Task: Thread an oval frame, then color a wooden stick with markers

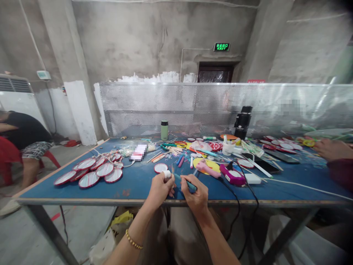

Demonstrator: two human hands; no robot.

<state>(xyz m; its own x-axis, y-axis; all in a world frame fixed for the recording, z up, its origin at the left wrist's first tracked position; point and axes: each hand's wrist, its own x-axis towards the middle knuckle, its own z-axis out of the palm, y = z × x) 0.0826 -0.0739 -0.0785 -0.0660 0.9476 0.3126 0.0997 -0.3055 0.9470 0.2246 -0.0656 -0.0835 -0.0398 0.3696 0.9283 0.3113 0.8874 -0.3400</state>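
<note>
Close together at the table's front edge, both my hands are closed. My left hand [161, 188] pinches a thin flat wooden-looking stick [173, 170]; a small white cylinder [167, 173] shows at its fingers, and I cannot tell whether it is held or worn. In my right hand [196, 194] is a teal pen-like tool [192, 187], gripped like a pen and pointing toward the left hand. Just beyond lies a round red-rimmed disc [160, 168]. Several similar discs [89, 180] are piled to the left. A pink tool [208, 168] with a black cord rests on a yellow disc [199, 164].
Beyond my hands are clay-like coloured sticks [181, 161], a phone [138, 152], a green tumbler [164, 130] and a black flask [243, 122]. A purple device [233, 176] sits right, near loose cords. Another person's hand [328, 149] reaches in from the right. A perforated metal screen [154, 106] borders the back.
</note>
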